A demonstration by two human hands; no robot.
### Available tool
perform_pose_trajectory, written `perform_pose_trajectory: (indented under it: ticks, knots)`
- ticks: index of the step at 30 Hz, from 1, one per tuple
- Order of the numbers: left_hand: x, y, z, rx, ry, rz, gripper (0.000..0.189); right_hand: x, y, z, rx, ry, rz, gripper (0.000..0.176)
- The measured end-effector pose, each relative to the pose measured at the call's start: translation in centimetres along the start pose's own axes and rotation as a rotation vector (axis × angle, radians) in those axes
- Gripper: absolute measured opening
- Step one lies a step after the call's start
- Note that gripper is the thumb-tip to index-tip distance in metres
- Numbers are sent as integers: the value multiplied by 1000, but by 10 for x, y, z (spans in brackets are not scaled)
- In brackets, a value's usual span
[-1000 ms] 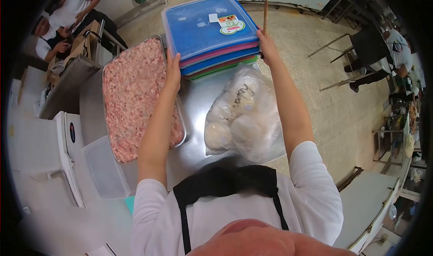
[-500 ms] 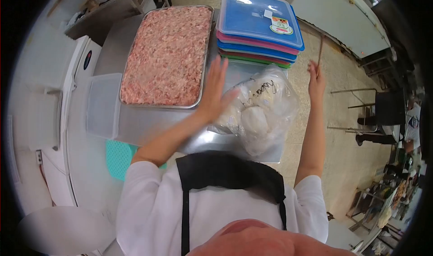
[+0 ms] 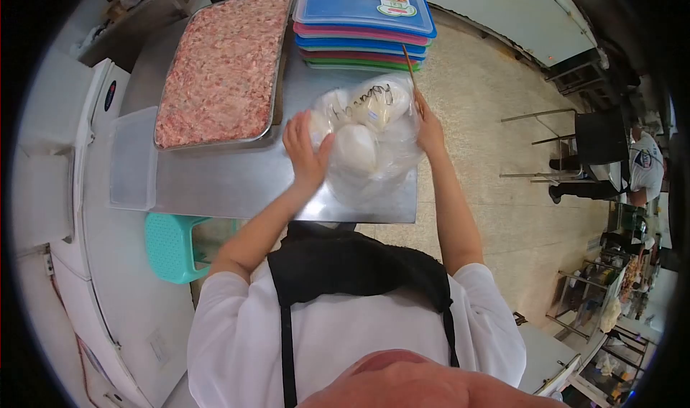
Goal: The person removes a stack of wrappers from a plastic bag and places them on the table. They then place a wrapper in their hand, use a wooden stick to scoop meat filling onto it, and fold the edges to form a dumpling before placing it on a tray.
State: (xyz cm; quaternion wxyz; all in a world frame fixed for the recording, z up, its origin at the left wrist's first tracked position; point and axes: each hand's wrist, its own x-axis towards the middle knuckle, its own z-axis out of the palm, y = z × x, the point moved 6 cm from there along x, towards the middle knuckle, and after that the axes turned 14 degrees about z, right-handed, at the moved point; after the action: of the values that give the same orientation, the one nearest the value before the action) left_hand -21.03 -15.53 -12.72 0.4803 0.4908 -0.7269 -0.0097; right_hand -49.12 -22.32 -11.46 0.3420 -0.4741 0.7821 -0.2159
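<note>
A clear plastic bag (image 3: 381, 153) with several white round lumps inside and black handwriting on it lies near the front edge of the metal table. At its left side is my left hand (image 3: 307, 156), fingers extended and thumb apart, touching the plastic. My right hand (image 3: 429, 129) is at the bag's right side, closed around a thin brown stick (image 3: 409, 62) that points up and away from me. What the stick is exactly I cannot make out. To the left, a metal tray (image 3: 276, 92) is filled with ground meat (image 3: 223, 67).
Behind the bag stands a stack of lidded plastic containers (image 3: 359, 13), blue on top. A clear plastic container (image 3: 133, 160) sits at the left of the metal table (image 3: 237, 185). A turquoise stool (image 3: 169, 246) stands below. At far right is another person (image 3: 643, 167).
My right hand has come inward with the stick to the bag's right side. My left hand has drawn back to its left side. The view has shifted, so the table appears farther left.
</note>
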Motion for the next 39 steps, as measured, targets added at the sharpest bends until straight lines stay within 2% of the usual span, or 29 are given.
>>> perform_pose_trajectory:
  ticks: [3, 5, 7, 8, 11, 14, 17, 18, 21, 23, 24, 26, 27, 29, 30, 35, 38, 39]
  knots:
    - [33, -42, 22, 82, -140, 150, 61, -22, 22, 11, 138, 168, -150, 50]
    - [66, -62, 40, -19, -159, 239, 55, -31, 30, 17, 143, 153, -171, 52]
    - [88, -68, 49, 5, -273, 160, 52, -34, 29, 15, 158, 101, -202, 53]
    - [95, -66, 51, 19, -326, 121, 51, -31, 30, 8, 196, 111, -283, 48]
    - [96, -22, 36, -55, -352, 252, 51, -23, 37, -26, 87, 58, -333, 34]
    - [67, 24, 11, 109, -388, 267, 38, -74, 17, -70, 202, 375, -362, 17]
    - [56, -7, 15, -140, -354, -72, 28, -74, 21, -53, 283, 260, -441, 10]
    - [57, -8, 12, -186, -348, -77, 27, -73, 19, -39, 396, 100, -373, 12]
    - [60, -4, 1, -282, -287, -97, 23, -87, -18, -11, 531, -146, -417, 13]
    - [61, 3, -4, -291, -209, -98, 24, -84, -35, 1, 257, 17, -604, 22]
    - [62, 6, -2, -416, -180, -138, 23, -83, -44, 8, 120, 101, -693, 27]
    - [63, 11, 4, -668, -116, -221, 23, -92, -75, 10, 11, 179, -623, 38]
    - [62, 13, 7, -826, -75, -327, 23, -95, -86, 10, -46, 218, -588, 44]
    - [63, 16, 14, -1141, 13, -536, 22, -82, -97, 12, -139, 286, -577, 46]
    - [61, 14, 14, -1170, 27, -595, 20, -73, -102, 12, -185, 322, -572, 47]
    - [51, -8, 14, -1434, 195, -888, 13, -62, -96, -20, -195, 357, -577, 33]
    - [60, -9, 7, -1438, 263, -960, 9, -77, -73, -28, -210, 359, -575, 28]
    - [58, -20, 5, -1451, 206, -924, 9, -78, -58, -32, -200, 350, -537, 28]
